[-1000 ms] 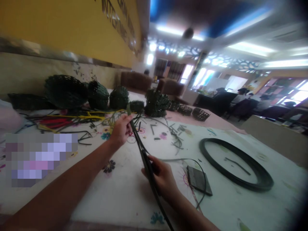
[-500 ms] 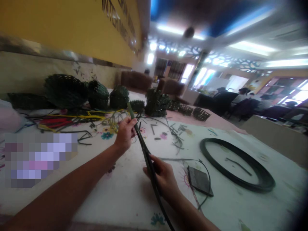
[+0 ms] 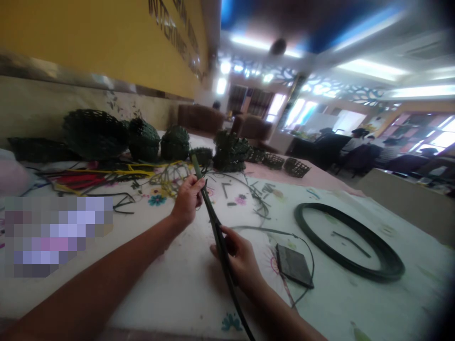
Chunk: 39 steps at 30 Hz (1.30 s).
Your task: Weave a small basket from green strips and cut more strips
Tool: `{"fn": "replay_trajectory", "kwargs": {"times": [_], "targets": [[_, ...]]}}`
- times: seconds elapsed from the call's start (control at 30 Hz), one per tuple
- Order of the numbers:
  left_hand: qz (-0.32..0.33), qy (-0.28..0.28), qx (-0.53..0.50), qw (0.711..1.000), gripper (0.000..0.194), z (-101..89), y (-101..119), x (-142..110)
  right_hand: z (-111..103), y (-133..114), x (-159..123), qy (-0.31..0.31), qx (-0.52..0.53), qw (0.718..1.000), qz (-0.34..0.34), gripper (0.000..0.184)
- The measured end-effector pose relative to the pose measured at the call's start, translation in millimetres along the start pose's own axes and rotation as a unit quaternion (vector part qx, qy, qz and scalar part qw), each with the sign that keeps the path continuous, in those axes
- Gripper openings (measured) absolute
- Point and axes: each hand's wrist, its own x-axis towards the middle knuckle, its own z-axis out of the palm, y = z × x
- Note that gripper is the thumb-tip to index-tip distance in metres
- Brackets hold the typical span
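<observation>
"Filling the far side from 10 to 3 o'clock, what is that?"

"A room, blurred: a yellow wall panel point(image 3: 88, 42) at 10 to 11, ceiling lights point(image 3: 373, 73) at 2, seated people point(image 3: 357, 142) just before 3."

"And the surface?"

"A table point(image 3: 167, 289) under pale, flower-patterned cloth, stretching from 9 o'clock through 6 to 4. Dark woven baskets point(image 3: 95, 135) line its far edge, beginning between 9 and 10. A dark coil point(image 3: 386, 258) lies flat at 4."

"What do the hands have?"

"Dark green strips point(image 3: 211, 210), bunched lengthwise and running from 11 o'clock to 5 through both. They sit above the table, near the middle of the view."

"How does the left hand point(image 3: 187, 201) grip?"

"Closed. Its thumb point(image 3: 201, 182) presses over the strips, fingers curled round, and the top end pokes out beyond them toward 11."

"The right hand point(image 3: 241, 260)?"

"Toward 4 o'clock from the left one, fingers bent round the bunch: thumb on the 9 o'clock side, index finger point(image 3: 231, 234) on the 3 o'clock side, strips between. How tight, I can't tell."

"Anything smaller?"

"A grey slab point(image 3: 294, 266) between 4 and 5, and cut pieces point(image 3: 268, 189) scattered just off centre, toward 3 to 4."
</observation>
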Motion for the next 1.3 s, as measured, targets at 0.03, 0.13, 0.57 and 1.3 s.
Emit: {"fn": "replay_trajectory", "kwargs": {"times": [0.03, 0.13, 0.57, 1.3], "targets": [[-0.005, -0.004, -0.002, 1.0, 0.032, 0.5, -2, -1, 0, 0, 0, -0.001, 0.003, 1.0, -0.001, 0.037], [-0.01, -0.001, -0.004, 1.0, 0.033, 0.3, -5, -2, -1, -3, 1, -0.008, 0.012, 1.0, 0.001, 0.034], [-0.006, 0.031, -0.02, 0.999, 0.027, -14.7, 4, 17, 0, -6, 0, -0.023, -0.005, 1.0, 0.005, 0.029], [-0.036, 0.048, -0.02, 0.998, 0.031, -9.8, 6, 11, 2, -11, -5, -0.039, -0.023, 0.999, -0.01, 0.026]]}}
